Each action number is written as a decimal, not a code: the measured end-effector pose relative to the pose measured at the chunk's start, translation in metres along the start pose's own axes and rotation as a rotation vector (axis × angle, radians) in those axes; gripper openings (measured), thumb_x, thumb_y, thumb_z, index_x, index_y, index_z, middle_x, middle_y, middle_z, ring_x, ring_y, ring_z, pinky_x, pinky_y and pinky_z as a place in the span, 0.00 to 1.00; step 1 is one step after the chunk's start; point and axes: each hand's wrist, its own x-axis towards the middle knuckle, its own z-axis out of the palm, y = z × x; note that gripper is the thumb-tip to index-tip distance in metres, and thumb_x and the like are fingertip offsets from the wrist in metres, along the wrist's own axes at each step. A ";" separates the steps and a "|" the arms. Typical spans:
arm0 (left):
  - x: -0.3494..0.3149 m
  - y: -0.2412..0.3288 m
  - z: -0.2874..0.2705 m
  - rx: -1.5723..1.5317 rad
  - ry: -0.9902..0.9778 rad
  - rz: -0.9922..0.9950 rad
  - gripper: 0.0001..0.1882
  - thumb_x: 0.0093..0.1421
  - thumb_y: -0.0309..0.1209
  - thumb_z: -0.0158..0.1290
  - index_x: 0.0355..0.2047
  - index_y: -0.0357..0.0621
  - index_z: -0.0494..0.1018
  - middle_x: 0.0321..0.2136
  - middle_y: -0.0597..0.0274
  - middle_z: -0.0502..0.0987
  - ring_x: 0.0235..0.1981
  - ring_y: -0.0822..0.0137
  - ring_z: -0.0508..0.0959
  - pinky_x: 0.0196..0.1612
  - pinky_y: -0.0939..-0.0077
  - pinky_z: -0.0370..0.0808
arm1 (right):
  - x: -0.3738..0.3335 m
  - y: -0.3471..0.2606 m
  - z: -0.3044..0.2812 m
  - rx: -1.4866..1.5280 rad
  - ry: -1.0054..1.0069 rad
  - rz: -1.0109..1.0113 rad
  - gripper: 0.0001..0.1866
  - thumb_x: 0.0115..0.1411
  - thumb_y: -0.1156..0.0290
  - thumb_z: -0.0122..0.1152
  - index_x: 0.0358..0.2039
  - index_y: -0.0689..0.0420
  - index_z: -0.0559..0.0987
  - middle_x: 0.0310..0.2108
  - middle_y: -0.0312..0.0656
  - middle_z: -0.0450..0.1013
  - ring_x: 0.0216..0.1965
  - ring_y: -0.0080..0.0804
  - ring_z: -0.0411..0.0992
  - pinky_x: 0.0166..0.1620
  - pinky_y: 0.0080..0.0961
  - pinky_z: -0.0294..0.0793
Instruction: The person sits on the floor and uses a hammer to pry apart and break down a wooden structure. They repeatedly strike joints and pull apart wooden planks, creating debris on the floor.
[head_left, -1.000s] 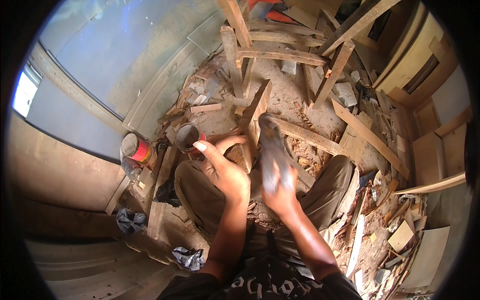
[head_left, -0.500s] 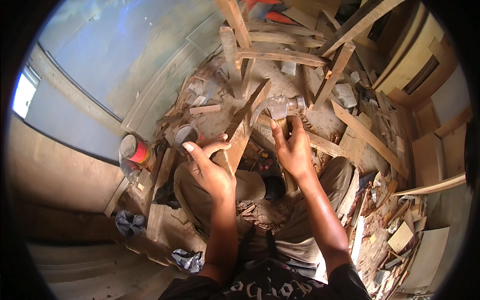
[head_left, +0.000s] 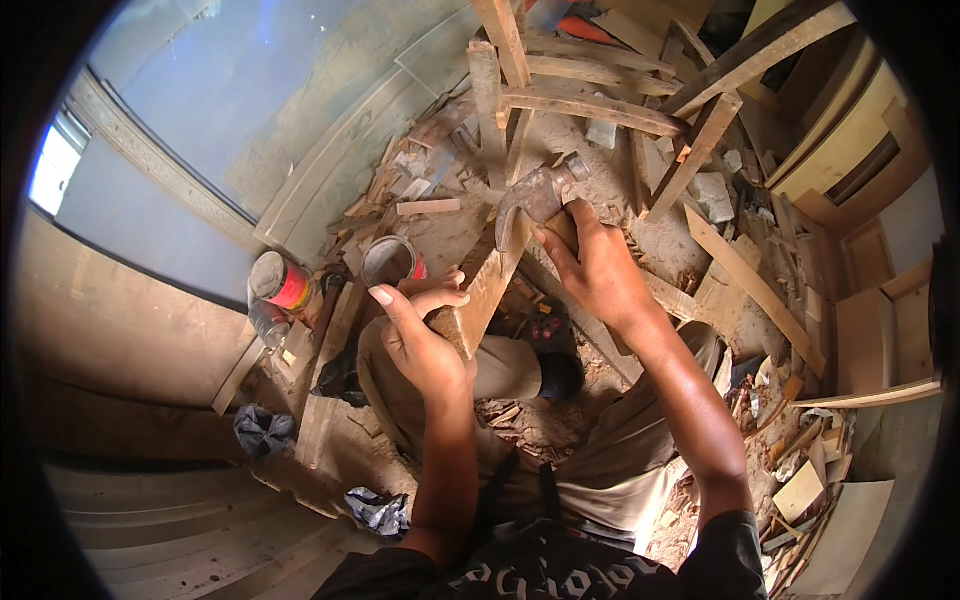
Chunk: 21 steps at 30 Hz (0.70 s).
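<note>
A wooden board (head_left: 488, 292) slants away from me above my bent legs. My left hand (head_left: 428, 345) holds its near end, the fingers along its left side and the thumb raised apart from the wood. My right hand (head_left: 606, 268) is closed round the handle of a claw hammer (head_left: 540, 193), close under the metal head. The hammer's claw points down at the upper part of the board and appears to touch it. Most of the handle is hidden behind my right hand and forearm.
Ahead stands a wooden frame (head_left: 595, 108) with legs and crossbars. To the left are an open tin (head_left: 390, 262) and a red-labelled can (head_left: 280, 282). Wood scraps and shavings litter the floor. A long plank (head_left: 755, 285) lies at right, near wooden panels (head_left: 865, 340).
My right hand has turned the hammer, bringing its claw down onto the board. The left hand keeps its hold. The whole view has shifted slightly.
</note>
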 end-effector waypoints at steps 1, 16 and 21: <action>0.002 -0.002 0.000 -0.004 0.010 0.003 0.37 0.70 0.52 0.33 0.13 0.37 0.69 0.23 0.54 0.73 0.34 0.60 0.77 0.50 0.64 0.69 | -0.001 0.001 0.002 0.026 0.018 0.008 0.16 0.62 0.70 0.58 0.41 0.69 0.66 0.23 0.62 0.73 0.28 0.60 0.76 0.27 0.42 0.72; 0.005 -0.002 0.000 0.018 0.078 0.008 0.37 0.71 0.48 0.35 0.12 0.35 0.72 0.19 0.54 0.76 0.32 0.60 0.79 0.47 0.66 0.70 | -0.020 -0.008 0.017 0.185 0.103 0.076 0.15 0.60 0.74 0.58 0.41 0.70 0.67 0.25 0.61 0.73 0.30 0.57 0.76 0.28 0.38 0.72; 0.004 0.001 0.004 0.080 0.103 0.015 0.32 0.71 0.47 0.36 0.14 0.39 0.66 0.20 0.56 0.71 0.30 0.60 0.77 0.48 0.56 0.74 | -0.026 -0.015 0.017 0.167 0.096 0.030 0.17 0.60 0.75 0.57 0.44 0.72 0.64 0.23 0.62 0.72 0.29 0.59 0.75 0.27 0.40 0.71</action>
